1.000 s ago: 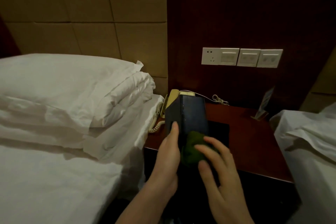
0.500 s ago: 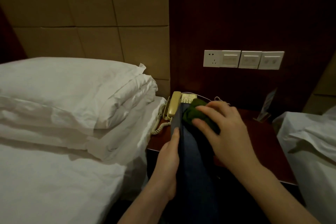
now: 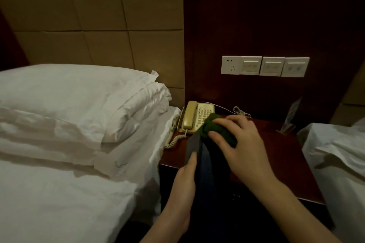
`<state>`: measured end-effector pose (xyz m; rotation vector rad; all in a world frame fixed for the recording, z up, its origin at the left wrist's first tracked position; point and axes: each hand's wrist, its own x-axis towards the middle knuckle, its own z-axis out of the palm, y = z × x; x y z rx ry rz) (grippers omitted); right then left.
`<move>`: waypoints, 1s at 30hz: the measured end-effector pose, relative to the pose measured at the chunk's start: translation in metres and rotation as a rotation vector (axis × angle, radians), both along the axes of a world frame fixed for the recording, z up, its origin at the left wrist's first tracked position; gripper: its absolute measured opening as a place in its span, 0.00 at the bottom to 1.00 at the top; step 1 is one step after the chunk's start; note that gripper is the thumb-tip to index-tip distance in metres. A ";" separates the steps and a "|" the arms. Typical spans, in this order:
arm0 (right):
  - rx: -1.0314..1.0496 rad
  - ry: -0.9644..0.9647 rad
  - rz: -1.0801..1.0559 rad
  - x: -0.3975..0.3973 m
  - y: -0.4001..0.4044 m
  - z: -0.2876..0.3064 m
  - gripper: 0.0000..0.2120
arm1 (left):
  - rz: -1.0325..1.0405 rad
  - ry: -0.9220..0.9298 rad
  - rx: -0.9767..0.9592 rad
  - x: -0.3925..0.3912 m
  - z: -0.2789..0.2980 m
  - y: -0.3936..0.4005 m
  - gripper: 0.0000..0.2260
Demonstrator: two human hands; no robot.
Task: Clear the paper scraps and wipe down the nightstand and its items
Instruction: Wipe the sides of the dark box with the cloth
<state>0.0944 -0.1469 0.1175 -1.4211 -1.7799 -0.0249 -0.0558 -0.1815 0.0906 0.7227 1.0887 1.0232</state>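
Gripping a bunched green cloth (image 3: 212,127), the right hand (image 3: 240,145) presses it against the far top end of a dark flat folder (image 3: 205,161), fingers curled over the fabric. The left hand (image 3: 184,183) holds the folder at its near left edge, thumb laid up along the grey side; the folder stands tilted over the front of the bench (image 3: 276,156), a dark red nightstand. At 11 o'clock from the cloth, a cream telephone (image 3: 195,117) sits on the bench's back left corner, handset in its cradle, coiled cord (image 3: 171,136) hanging toward the bed (image 3: 59,183). A small tilted card stand (image 3: 290,122) occupies the back right, at 3 o'clock from the phone. Whether the folder contains anything cannot be told. White pillows (image 3: 75,100) lie stacked at 9 o'clock. Wall switch plates (image 3: 264,66) are mounted at 12 o'clock above the bench.
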 end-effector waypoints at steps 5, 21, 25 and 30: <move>-0.046 -0.015 0.133 -0.022 -0.047 -0.038 0.20 | 0.119 -0.016 -0.014 -0.011 -0.007 0.006 0.21; -0.011 0.123 -0.079 -0.012 -0.038 -0.013 0.21 | 0.143 -0.060 0.083 0.000 0.010 0.003 0.16; -0.028 0.053 0.039 -0.030 -0.053 -0.020 0.20 | 0.196 -0.121 0.079 0.007 0.006 0.006 0.21; 0.012 0.073 -0.040 -0.018 -0.020 0.017 0.20 | 0.102 -0.130 0.125 0.014 0.019 -0.002 0.16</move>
